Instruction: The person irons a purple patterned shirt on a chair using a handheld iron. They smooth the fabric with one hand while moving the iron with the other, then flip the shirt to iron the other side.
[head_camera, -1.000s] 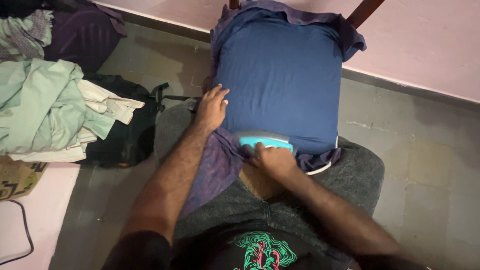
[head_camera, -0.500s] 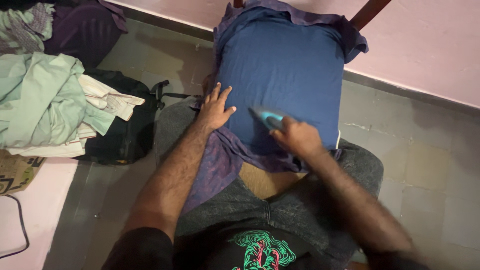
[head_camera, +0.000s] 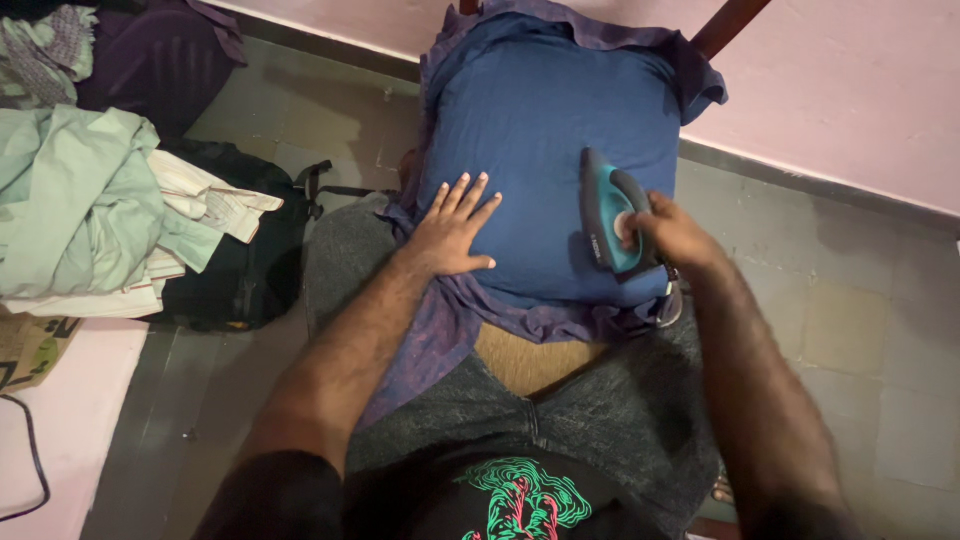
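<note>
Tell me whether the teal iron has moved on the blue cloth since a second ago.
Yes. The teal iron, gripped by the right hand, has gone from the blue cloth's near edge toward its right side, farther up toward the pink wall. The left hand lies flat on the cloth.

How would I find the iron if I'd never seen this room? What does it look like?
Look for the big blue cloth spread over the chair by the pink wall. On its right side sits the iron, gripped by the right hand, while the left hand lies flat on the cloth. It is the only hard, shiny teal thing there; everything around it is soft fabric.
</note>
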